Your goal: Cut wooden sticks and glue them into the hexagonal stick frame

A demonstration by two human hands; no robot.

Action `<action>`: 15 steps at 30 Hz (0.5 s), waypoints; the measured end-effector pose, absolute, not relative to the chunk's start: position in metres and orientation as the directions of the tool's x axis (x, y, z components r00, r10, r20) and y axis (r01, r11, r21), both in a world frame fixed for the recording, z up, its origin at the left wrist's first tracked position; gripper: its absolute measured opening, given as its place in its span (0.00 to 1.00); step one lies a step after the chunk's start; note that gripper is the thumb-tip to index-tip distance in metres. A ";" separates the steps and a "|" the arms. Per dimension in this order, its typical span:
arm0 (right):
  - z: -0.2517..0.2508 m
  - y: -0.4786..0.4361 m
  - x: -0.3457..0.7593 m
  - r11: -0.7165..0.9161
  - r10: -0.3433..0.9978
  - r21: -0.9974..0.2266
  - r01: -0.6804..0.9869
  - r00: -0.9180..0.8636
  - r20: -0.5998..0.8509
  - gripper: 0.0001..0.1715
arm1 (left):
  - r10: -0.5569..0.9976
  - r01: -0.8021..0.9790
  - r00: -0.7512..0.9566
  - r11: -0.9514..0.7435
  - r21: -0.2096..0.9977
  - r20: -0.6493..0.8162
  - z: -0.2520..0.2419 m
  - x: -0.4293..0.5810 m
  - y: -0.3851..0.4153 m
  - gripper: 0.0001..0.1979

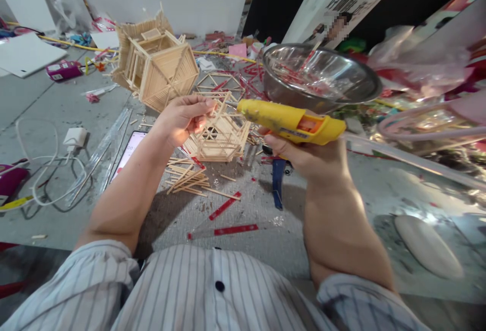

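Our left hand (188, 116) pinches one thin stick (216, 108), its fingers close together. Our right hand (299, 154) is wrapped around one yellow glue gun (281, 118), its tip near the stick. One small stick frame (216, 154) sits mid-view, one pile of loose sticks (186, 179) below. Two red strips (226, 205) lie lower middle. One big stick house (167, 75) is upper left, one metal bowl (283, 93) upper right.

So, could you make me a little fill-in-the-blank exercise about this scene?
1. The right hand holds a glue gun coloured ____.
2. A phone lies beside the person's ____ forearm.
3. The large shiny bowl is made of ____.
4. The person's shirt is patterned with ____.

Missing words: yellow; left; metal; stripes.
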State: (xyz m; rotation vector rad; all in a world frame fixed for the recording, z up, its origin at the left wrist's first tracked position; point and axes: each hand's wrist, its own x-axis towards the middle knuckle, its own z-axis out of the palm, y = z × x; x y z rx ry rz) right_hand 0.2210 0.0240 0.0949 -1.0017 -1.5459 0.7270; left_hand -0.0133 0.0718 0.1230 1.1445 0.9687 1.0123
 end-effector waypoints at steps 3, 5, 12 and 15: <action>0.097 0.021 0.219 0.434 0.900 -0.868 0.242 -0.067 0.432 0.13 | 0.964 -0.136 0.255 0.117 0.984 -0.079 0.122 -0.015 0.073 0.11; 0.099 0.020 0.215 0.412 0.910 -0.882 0.228 -0.061 0.410 0.15 | 0.960 -0.140 0.270 0.122 0.983 -0.081 0.120 -0.015 0.074 0.11; 0.098 0.018 0.212 0.364 0.931 -0.917 0.163 -0.060 0.359 0.18 | 0.942 -0.179 0.325 0.148 0.973 -0.083 0.116 -0.014 0.075 0.14; 0.093 0.018 0.215 0.379 0.925 -0.910 0.168 -0.081 0.370 0.17 | 0.936 -0.192 0.342 0.155 0.969 -0.082 0.116 -0.014 0.074 0.14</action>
